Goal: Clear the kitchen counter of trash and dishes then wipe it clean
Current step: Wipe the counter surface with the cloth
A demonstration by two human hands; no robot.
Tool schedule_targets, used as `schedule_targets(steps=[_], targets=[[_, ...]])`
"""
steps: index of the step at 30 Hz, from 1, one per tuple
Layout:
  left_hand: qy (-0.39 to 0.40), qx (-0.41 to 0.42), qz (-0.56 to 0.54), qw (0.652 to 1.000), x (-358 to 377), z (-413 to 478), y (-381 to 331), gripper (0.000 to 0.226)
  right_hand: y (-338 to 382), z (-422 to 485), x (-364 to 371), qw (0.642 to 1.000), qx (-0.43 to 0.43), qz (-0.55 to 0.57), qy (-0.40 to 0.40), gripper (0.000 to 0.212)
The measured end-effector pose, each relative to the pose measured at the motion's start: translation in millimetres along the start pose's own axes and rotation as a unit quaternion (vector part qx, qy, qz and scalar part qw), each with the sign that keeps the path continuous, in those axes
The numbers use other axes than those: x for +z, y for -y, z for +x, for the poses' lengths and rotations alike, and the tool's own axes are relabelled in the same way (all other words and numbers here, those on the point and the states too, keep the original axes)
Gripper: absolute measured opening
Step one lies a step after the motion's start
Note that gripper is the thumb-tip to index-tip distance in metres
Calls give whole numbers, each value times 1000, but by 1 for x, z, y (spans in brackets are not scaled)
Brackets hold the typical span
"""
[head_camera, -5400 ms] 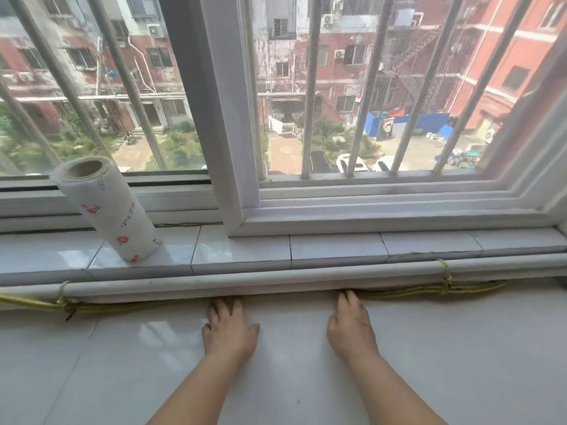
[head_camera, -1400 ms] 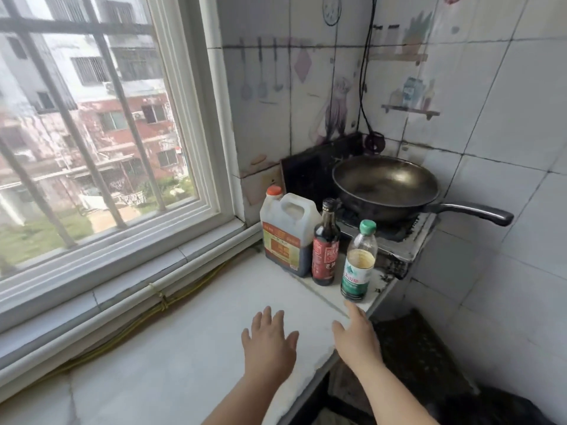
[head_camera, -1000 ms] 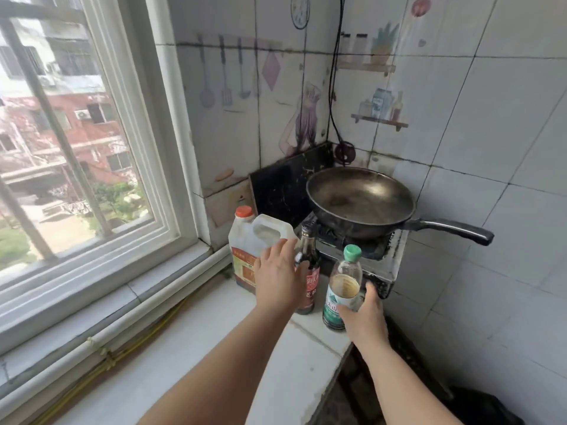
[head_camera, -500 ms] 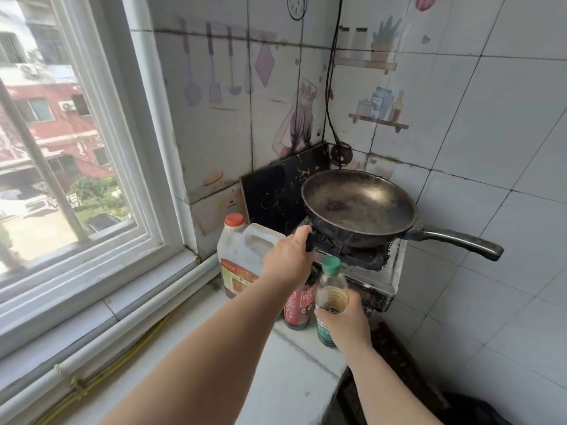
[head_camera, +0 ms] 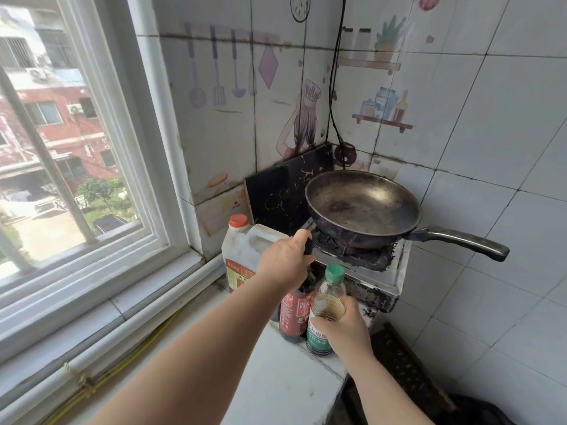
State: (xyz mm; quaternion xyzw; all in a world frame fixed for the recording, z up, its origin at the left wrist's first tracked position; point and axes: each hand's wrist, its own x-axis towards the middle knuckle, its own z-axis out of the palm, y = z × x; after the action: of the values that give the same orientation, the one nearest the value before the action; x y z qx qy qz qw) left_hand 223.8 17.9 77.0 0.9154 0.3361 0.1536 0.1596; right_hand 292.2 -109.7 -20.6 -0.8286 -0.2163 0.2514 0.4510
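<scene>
- The tiled wall fills the far and right sides, with kitchen-themed stickers on its far tiles.
- The window takes up the left side, its white frame running along the left edge of the counter.
- The white counter stretches from the near left to the far right and ends beside the stove.
- The stove, blackened and grimy, sits at the far right corner, just beyond the end of the counter.
- A dark frying pan rests on the stove with its handle pointing right.
- A white jug with a red cap stands at the far end of the counter, against the wall below the window corner.
- A black cable hangs down the wall corner behind the pan.
- A yellow cord lies along the counter's left edge, tied to a white pipe.
- The dark bottle with a red label stands upright just right of the jug, touching the clear bottle.
- The clear bottle, green-capped and part full, is upright at the counter's right edge.
- The left hand is curled around the dark bottle's neck and cap.
- The right hand wraps its fingers around the clear bottle's body, near the label.
- Whether either bottle is lifted off the counter cannot be told.
</scene>
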Motion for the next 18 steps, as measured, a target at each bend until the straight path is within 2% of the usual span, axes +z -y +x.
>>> schedule_targets(steps=[10,18], targets=[[16,28,-44,998,-1,6,1,26,-4,-2,6,999,-7,-1,-35,46],[36,46,-20,998,-2,11,3,29,-1,4,6,999,-11,0,-42,46]])
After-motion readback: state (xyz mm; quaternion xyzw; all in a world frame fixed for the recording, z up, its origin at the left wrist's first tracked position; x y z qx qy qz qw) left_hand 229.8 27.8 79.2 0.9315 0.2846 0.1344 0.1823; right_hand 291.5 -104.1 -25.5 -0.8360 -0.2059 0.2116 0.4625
